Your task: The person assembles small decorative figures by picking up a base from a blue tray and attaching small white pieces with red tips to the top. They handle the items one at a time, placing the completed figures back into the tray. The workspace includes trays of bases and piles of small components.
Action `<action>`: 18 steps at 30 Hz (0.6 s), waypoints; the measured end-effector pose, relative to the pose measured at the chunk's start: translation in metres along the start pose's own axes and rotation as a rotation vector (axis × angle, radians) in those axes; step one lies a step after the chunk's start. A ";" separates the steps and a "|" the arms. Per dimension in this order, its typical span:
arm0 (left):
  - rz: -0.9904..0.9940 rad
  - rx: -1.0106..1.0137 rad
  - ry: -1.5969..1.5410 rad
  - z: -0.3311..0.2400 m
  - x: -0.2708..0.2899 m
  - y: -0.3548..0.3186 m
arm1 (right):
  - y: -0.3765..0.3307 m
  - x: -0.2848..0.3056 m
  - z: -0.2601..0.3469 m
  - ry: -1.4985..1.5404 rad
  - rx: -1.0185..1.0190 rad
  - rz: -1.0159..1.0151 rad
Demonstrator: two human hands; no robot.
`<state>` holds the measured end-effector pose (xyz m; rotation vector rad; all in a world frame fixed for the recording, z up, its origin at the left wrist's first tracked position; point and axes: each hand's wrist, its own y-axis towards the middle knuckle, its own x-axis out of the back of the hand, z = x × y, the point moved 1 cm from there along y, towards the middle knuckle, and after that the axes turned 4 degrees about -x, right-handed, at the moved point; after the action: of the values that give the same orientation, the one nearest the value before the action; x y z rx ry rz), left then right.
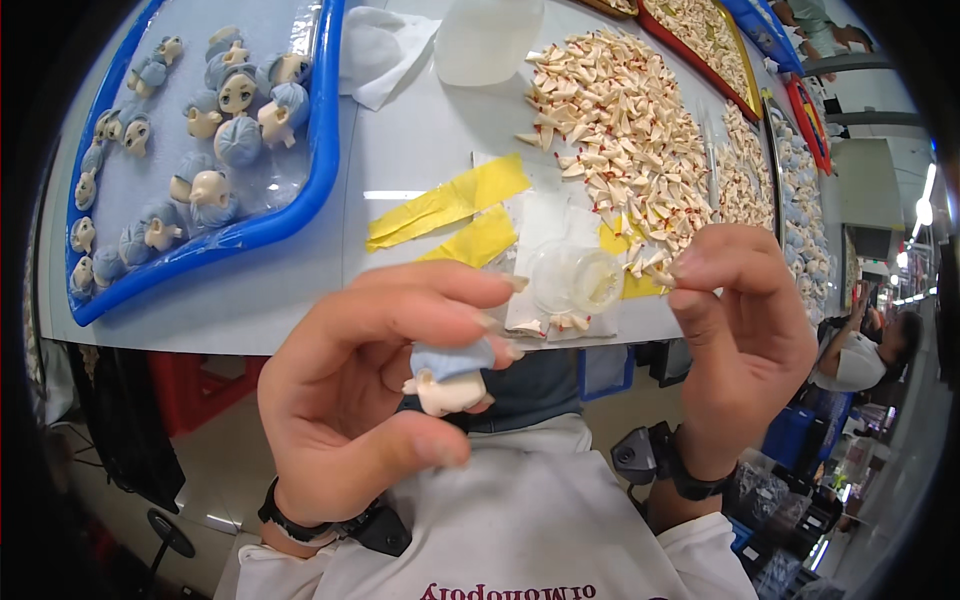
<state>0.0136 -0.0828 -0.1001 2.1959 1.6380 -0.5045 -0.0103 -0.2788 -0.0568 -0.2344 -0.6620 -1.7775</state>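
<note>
My left hand (370, 395) grips a small doll head (450, 375) with blue hair and a pale face, held close in front of my chest. My right hand (740, 330) pinches a tiny cream-coloured piece (662, 279) between thumb and forefinger, just right of a small clear cup (575, 280) on the table. The piece looks like those in the heap of small cream parts with red marks (625, 130) lying on the white table (400, 140).
A blue tray (322, 130) at the left holds several blue-haired doll heads. Yellow tape strips (450, 200) lie mid-table, a clear tub (487, 40) and white cloth (385, 50) behind. More trays of parts run along the right. Another person sits at far right.
</note>
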 end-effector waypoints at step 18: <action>0.136 -0.071 0.054 0.014 0.002 -0.003 | 0.004 -0.011 0.013 -0.421 0.195 0.036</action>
<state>0.0103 -0.0866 -0.1135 2.2665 1.4960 -0.3479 -0.0058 -0.2631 -0.0501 -0.4908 -1.1180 -1.6275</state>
